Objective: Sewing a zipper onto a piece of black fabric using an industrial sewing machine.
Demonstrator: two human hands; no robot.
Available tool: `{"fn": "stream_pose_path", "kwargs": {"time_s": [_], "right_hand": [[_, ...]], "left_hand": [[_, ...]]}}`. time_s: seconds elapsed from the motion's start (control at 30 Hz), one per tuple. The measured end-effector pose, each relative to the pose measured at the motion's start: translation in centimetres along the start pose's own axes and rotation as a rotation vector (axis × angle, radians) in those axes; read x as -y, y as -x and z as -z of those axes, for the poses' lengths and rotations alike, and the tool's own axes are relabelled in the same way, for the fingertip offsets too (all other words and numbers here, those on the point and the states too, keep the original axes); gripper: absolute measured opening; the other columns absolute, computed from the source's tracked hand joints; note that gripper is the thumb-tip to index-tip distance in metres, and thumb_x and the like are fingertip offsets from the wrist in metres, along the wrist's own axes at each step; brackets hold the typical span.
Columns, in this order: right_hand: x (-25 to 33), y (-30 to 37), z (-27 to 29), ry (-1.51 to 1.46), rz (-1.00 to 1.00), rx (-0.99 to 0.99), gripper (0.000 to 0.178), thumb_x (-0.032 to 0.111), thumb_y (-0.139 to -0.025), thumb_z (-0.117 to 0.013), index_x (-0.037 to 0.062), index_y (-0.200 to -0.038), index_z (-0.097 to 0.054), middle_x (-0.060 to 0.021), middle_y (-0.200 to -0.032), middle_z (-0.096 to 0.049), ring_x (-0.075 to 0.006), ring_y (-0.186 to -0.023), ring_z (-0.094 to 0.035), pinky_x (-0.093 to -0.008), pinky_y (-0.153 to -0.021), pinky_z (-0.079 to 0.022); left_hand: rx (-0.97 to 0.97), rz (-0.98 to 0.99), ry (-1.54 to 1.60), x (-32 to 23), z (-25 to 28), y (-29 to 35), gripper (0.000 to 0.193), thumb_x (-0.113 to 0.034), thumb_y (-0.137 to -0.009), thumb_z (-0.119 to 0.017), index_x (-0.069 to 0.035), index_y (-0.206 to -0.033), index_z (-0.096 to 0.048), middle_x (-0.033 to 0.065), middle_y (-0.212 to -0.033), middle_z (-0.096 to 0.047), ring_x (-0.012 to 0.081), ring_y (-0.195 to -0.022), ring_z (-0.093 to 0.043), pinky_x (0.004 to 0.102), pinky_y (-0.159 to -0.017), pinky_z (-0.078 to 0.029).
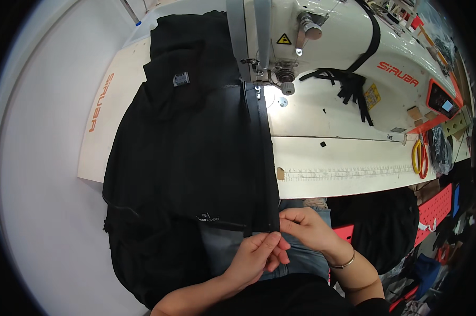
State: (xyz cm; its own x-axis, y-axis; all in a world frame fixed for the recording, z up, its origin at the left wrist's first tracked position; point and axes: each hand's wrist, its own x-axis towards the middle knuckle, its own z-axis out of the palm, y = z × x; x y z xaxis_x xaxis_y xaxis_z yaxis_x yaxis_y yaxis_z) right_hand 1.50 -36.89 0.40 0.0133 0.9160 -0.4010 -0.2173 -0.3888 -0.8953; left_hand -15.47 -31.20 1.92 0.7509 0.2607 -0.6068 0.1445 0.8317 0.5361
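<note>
A black garment (185, 152) lies over the sewing table and hangs off its front edge onto my lap. Its right edge runs straight down from beneath the sewing machine's presser foot (258, 92). At that edge's lower corner, my left hand (256, 255) pinches the cloth between thumb and fingers. Just above and to the right, my right hand (306, 227) also pinches the garment's edge. A small grey label (181, 79) shows on the upper part of the cloth, and pale print shows near its lower hem.
The white sewing machine (327, 47) stands at the back right, with black strips (354, 87) on its bed. Red and yellow scissors (420, 158) lie at the table's right end. Black fabric (380, 226) is piled right of my lap. A white wall (43, 158) rises at left.
</note>
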Motion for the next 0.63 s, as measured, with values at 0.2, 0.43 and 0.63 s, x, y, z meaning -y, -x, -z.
{"fn": "stream_pose_path", "kwargs": {"time_s": [0.2,0.43,0.63], "right_hand": [[0.3,-0.4,0.0,-0.059,-0.03,-0.015,0.018,0.011,-0.096,-0.054,-0.0015,-0.091,-0.066,0.0012,-0.081,-0.063,-0.0037,-0.076,-0.054,-0.0197,-0.068,-0.044],[1.4,-0.3,-0.3,-0.076,-0.015,-0.069,0.024,0.012,-0.093,-0.059,0.0007,-0.073,-0.062,0.0056,-0.064,-0.052,-0.0009,-0.061,-0.042,-0.0205,-0.054,-0.033],[0.7,-0.4,-0.2,-0.114,-0.011,-0.053,0.02,0.012,-0.092,-0.062,0.0025,-0.074,-0.065,0.005,-0.065,-0.056,-0.0002,-0.061,-0.043,-0.0195,-0.053,-0.034]], "left_hand": [[0.005,-0.015,-0.059,0.1,0.0,-0.1,0.031,-0.026,-0.102,-0.044,0.0,-0.099,-0.06,0.0089,-0.072,-0.063,0.0074,-0.052,-0.048,0.0201,-0.049,-0.038],[0.019,-0.041,-0.139,0.1,0.2,-0.3,0.032,-0.026,-0.101,-0.044,0.0,-0.098,-0.061,0.0076,-0.071,-0.063,0.0067,-0.053,-0.048,0.0197,-0.049,-0.039],[-0.01,-0.051,-0.207,0.4,0.5,-0.5,0.032,-0.028,-0.101,-0.045,0.0,-0.101,-0.062,0.0074,-0.073,-0.064,0.0069,-0.054,-0.05,0.0194,-0.051,-0.041]]}}
